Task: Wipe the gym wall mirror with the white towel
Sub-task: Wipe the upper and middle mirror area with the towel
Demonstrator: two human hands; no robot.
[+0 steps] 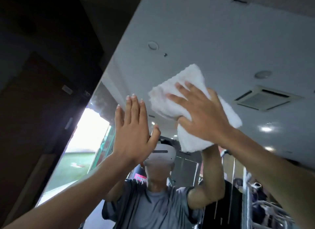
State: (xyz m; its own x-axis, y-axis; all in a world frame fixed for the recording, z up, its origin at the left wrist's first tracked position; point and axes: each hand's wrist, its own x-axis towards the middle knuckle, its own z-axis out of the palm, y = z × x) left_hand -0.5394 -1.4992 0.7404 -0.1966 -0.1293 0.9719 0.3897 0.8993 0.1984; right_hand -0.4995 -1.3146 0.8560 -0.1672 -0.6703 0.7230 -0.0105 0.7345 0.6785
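Note:
The wall mirror point(213, 41) fills the right and centre of the view, tilted, and reflects a white ceiling. A folded white towel point(172, 90) lies flat against the glass, high up. My right hand point(202, 114) presses it to the mirror with fingers spread and straight. My left hand point(134, 131) is raised beside it to the left, palm flat toward the glass with fingers straight and together, holding nothing. Below, the mirror shows my own reflection with both arms lifted.
The mirror's left edge point(102, 71) runs diagonally, with a dark wall and a brown door point(34, 109) beyond it. Reflected in the glass are a bright doorway point(88, 135), a ceiling vent point(265, 99) and gym equipment point(252, 194) at lower right.

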